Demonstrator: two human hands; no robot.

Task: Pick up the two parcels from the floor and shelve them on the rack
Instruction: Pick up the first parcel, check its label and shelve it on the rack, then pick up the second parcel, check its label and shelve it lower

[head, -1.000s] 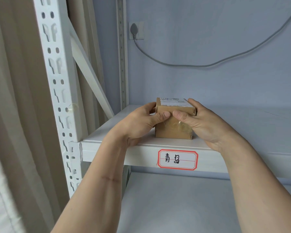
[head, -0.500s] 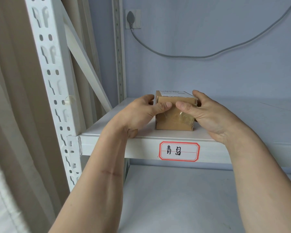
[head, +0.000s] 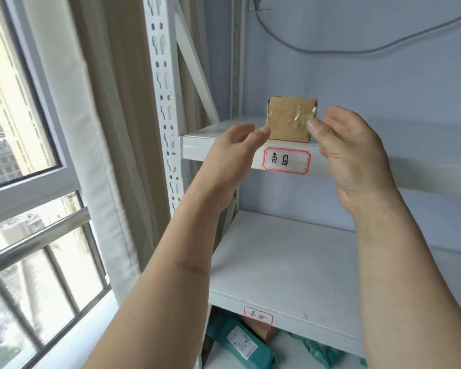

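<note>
A small brown cardboard parcel [head: 290, 118] with clear tape stands on the upper shelf [head: 224, 131] of the white rack, just above a red-bordered label [head: 286, 160]. My left hand [head: 237, 153] hovers open in front of the parcel's lower left corner, fingers apart, apart from the box. My right hand [head: 349, 147] is open at the parcel's right side, its thumb tip overlapping the box's right edge in view; no grip shows.
A white slotted rack post [head: 164, 102] and diagonal brace stand at left. The middle shelf [head: 290, 262] lies below, with its own label [head: 258, 315]. Teal bags [head: 240, 342] lie under it. A grey cable hangs on the blue wall. A window with a rail is far left.
Both hands have let go of the parcel and drawn back from it. The view has dropped lower and pulled away, so the middle shelf and window now show.
</note>
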